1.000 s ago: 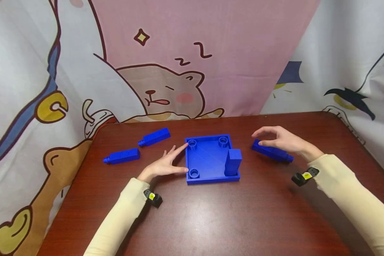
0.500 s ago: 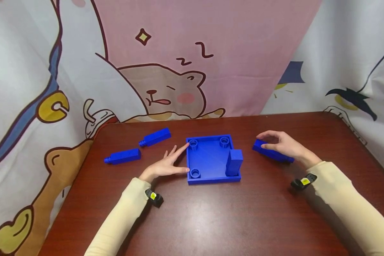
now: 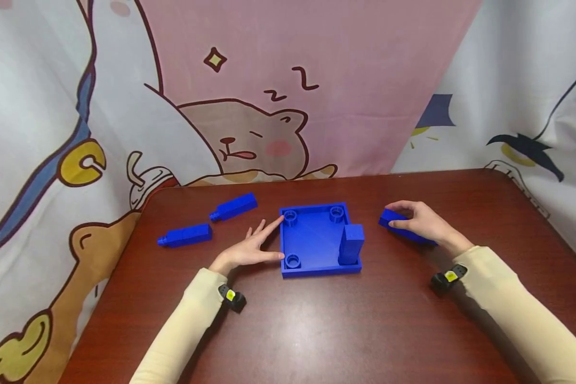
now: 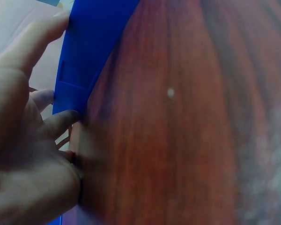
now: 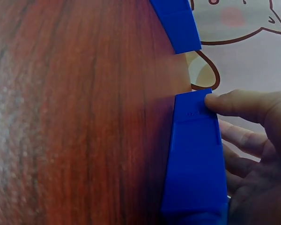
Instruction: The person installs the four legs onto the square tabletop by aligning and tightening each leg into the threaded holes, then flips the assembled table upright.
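Observation:
A blue square tray-like tabletop (image 3: 312, 240) lies underside up, with round sockets in its corners. One blue leg (image 3: 352, 242) stands upright in its near right corner. My left hand (image 3: 247, 249) rests against its left wall with thumb and fingers spread, also seen beside the blue wall (image 4: 93, 37) in the left wrist view. To the right, my right hand (image 3: 422, 221) pinches a lying blue table leg (image 3: 397, 223) between thumb and fingers. In the right wrist view the thumb presses that leg (image 5: 196, 154) near its plain end; the fingers are partly behind it.
Two more blue legs with narrow threaded ends, a nearer one (image 3: 187, 235) and a farther one (image 3: 235, 206), lie left of the tabletop. A patterned curtain (image 3: 355, 80) hangs behind the brown wooden table (image 3: 317, 330).
My right hand has come down and closed its thumb and fingers about the lying leg. The left hand stays at the tabletop's left wall.

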